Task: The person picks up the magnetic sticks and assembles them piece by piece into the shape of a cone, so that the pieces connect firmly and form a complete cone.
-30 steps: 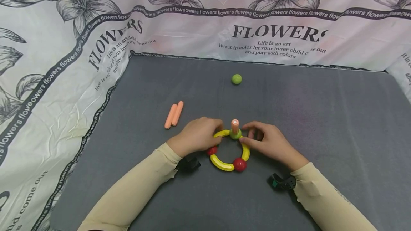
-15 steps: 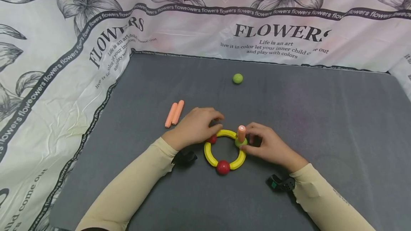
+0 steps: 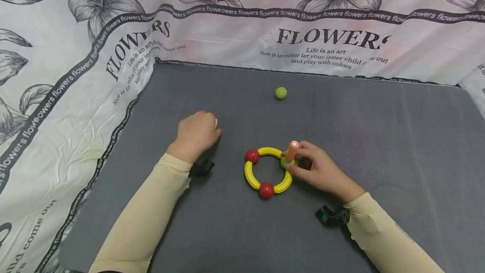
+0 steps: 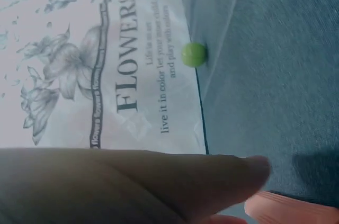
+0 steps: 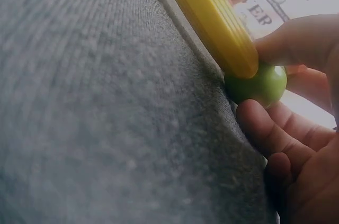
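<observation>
The left hand [image 3: 197, 132] lies knuckles up on the grey table [image 3: 379, 138], out to the left of the ring, its fingers [image 4: 212, 173] curled down over the orange sticks. The left wrist view shows an orange stick end [image 4: 288, 208] just under a fingertip, but whether the fingers grip it I cannot tell. The right hand [image 3: 322, 172] rests at the ring's right side, fingers [image 5: 270, 128] curled narrowly about the green ball [image 5: 258, 83] that joins the ring there. An orange peg [image 3: 292, 151] stands tilted on that ball, with the fingertips beside it.

The ring [image 3: 268, 172] lies flat on the table between the two hands. It counts three yellow curved pieces [image 3: 250, 175], two red balls [image 3: 266, 190] and the one green ball. A second green ball [image 3: 281, 93] sits alone farther back on the table, well apart from both hands. A flower-printed cloth [image 3: 75, 75] rises around the table at the back and left.
</observation>
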The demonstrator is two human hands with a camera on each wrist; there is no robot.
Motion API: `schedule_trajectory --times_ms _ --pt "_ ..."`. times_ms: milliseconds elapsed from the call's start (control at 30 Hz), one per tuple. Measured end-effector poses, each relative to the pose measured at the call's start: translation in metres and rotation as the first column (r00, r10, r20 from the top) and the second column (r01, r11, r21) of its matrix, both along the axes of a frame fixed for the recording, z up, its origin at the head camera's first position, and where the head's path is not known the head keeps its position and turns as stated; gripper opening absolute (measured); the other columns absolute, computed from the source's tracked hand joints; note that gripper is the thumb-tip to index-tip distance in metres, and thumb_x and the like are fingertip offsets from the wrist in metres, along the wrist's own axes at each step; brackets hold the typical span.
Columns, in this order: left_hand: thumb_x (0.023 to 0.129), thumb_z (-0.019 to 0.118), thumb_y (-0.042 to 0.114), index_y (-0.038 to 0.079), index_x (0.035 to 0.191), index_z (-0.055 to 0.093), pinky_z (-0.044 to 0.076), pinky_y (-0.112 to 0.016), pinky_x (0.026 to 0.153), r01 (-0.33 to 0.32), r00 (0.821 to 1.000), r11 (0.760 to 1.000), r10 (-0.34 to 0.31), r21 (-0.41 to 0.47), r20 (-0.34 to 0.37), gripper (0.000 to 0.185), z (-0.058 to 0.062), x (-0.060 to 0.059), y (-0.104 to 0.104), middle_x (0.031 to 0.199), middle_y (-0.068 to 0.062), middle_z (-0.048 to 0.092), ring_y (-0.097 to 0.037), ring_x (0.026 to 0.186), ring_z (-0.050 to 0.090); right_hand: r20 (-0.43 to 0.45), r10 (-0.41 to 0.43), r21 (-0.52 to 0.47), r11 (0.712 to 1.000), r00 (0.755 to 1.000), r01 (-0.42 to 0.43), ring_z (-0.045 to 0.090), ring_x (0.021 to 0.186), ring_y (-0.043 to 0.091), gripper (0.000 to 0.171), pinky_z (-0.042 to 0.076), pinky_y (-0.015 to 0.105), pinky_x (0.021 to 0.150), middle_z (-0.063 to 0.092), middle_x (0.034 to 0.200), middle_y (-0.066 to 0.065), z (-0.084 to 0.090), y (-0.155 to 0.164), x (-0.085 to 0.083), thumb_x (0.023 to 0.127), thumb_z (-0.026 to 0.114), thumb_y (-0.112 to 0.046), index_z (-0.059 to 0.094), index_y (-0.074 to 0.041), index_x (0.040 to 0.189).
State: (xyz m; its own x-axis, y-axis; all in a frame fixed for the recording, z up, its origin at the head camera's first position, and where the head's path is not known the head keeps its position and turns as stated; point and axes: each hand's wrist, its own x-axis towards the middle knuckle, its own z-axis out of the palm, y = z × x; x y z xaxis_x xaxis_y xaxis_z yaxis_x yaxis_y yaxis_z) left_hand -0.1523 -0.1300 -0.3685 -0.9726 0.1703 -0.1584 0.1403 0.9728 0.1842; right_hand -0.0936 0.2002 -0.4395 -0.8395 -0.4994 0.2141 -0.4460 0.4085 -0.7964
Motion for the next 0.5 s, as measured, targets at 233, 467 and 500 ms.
schedule_trajectory --times_ms 233,467,500 --pt "0.099 0.075 0.024 0.014 0.068 0.052 0.051 -0.042 0.057 0.006 1.0 0.999 -0.005 -0.049 0.021 0.039 -0.005 -0.002 0.002 0.07 -0.004 0.052 -0.021 0.062 0.058 -0.04 0.0 -0.012 1.0 0.999 0.0 0.059 0.08 0.009 0.025 0.048 0.024 0.066 0.071 0.113 0.0 -0.001 0.0 -0.001 0.088 0.081 0.0 0.073 -0.022 0.097" --pt "0.109 0.056 0.024 0.007 0.084 0.062 0.054 -0.042 0.062 0.072 0.997 0.996 -0.072 0.054 -0.002 0.031 -0.017 -0.001 0.012 0.072 -0.008 0.056 -0.026 0.064 0.06 -0.033 0.019 -0.034 0.999 0.999 -0.02 0.064 0.098 0.01 0.026 0.052 0.021 0.078 0.071 0.113 0.0 -0.001 0.001 -0.001 0.087 0.082 0.002 0.074 -0.02 0.098" --pt "0.11 0.055 0.024 0.007 0.084 0.063 0.053 -0.041 0.065 0.085 0.996 0.994 -0.086 0.074 0.013 0.032 -0.017 -0.001 0.014 0.07 -0.007 0.055 -0.025 0.063 0.058 -0.032 0.022 -0.04 0.999 0.999 -0.023 0.064 0.097 0.01 0.027 0.052 0.021 0.077 0.07 0.113 0.0 -0.001 0.001 -0.001 0.087 0.082 0.002 0.074 -0.02 0.098"
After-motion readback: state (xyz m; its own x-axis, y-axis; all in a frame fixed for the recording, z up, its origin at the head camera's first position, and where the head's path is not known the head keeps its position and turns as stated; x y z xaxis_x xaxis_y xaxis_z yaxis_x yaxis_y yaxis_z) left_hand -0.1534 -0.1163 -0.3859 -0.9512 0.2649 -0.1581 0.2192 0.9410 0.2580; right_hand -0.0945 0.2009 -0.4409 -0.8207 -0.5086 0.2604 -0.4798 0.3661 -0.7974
